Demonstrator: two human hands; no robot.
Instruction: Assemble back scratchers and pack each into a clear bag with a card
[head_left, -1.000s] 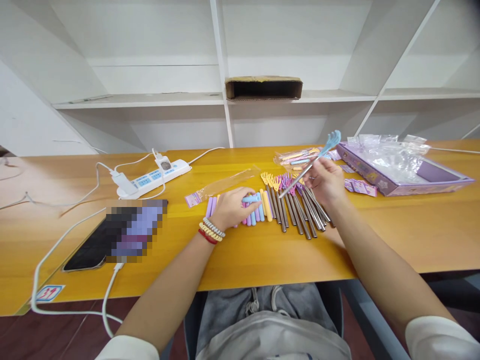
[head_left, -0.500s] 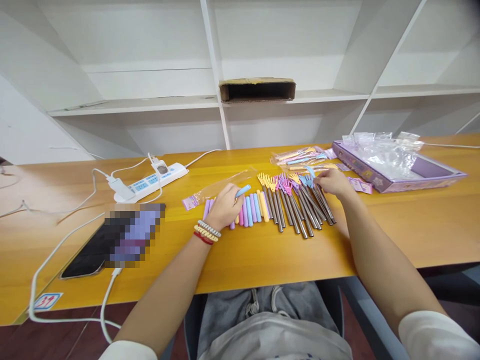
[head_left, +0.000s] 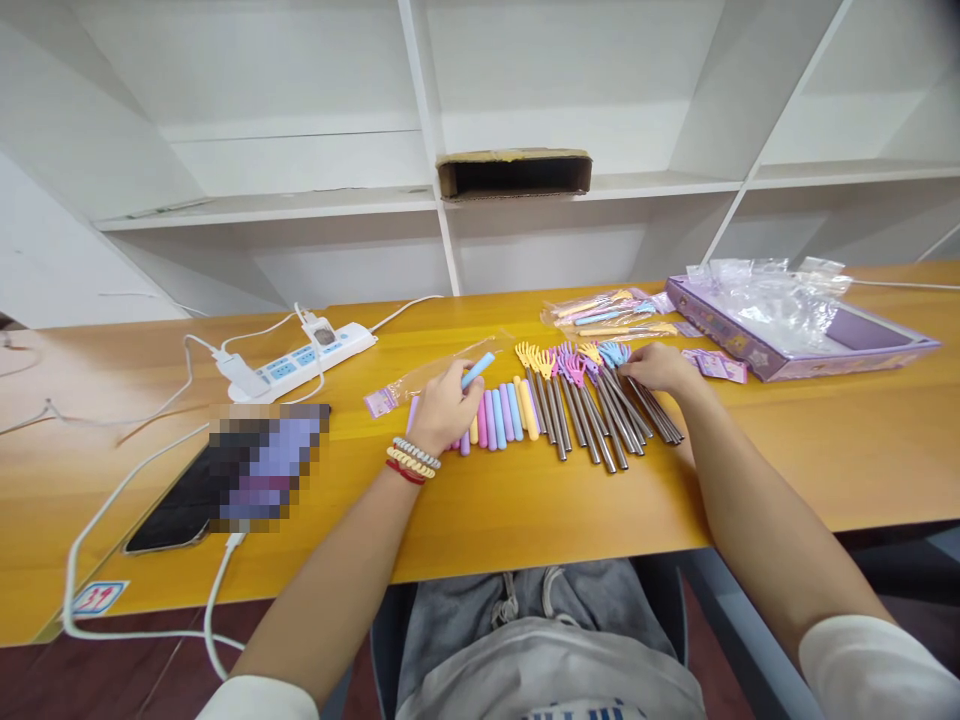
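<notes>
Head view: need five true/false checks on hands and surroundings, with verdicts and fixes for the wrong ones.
1. The left hand holds a blue tube. True.
2. The purple box lies to the right of the metal rods. True.
3. The right hand rests on the purple box. False: it is at the upper ends of the metal rods.
4. The power strip has nothing plugged in. False: a white plug sits at its left end.
5. The cardboard box stands on the table. False: it is on the shelf.
</notes>
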